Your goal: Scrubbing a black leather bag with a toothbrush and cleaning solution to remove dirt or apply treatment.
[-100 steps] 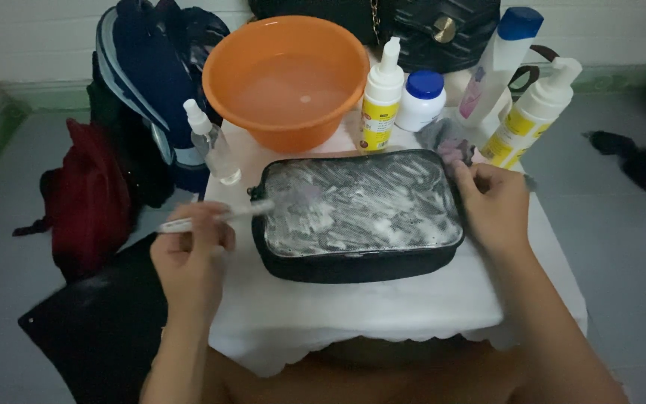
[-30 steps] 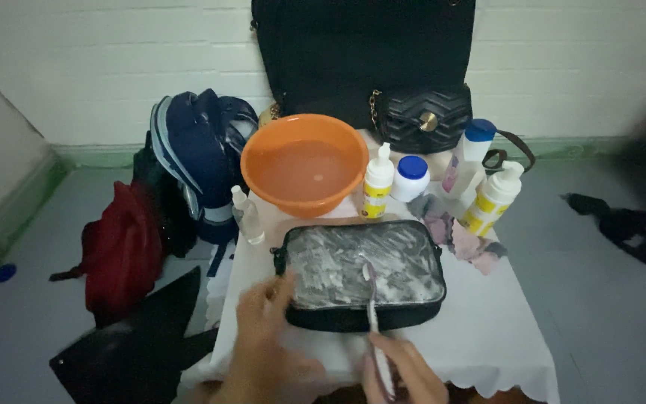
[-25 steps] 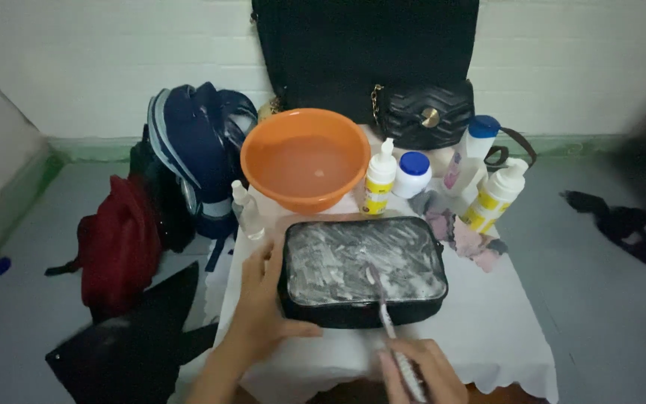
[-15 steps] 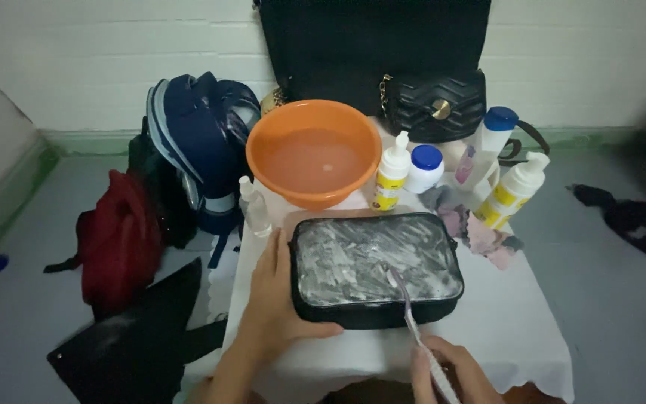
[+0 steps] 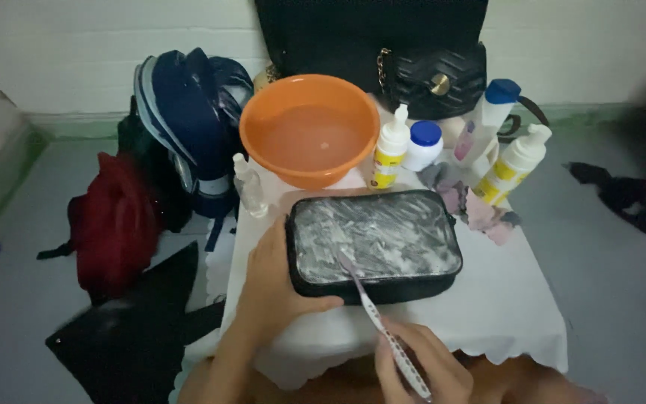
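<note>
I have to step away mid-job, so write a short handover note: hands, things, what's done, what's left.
Left hand: steadies the black pouch by its left end.
Right hand: holds the toothbrush, bristles on the pouch's front left.
Pouch lies flat on the white-clothed table; orange basin of water and bottles stand behind it.
Done: white foam covers the pouch's top.
Left: probably more scrubbing, then rinsing; foam is not yet off.

Four bottles (image 5: 390,153), one basin (image 5: 308,127), one pouch (image 5: 375,243)
</note>
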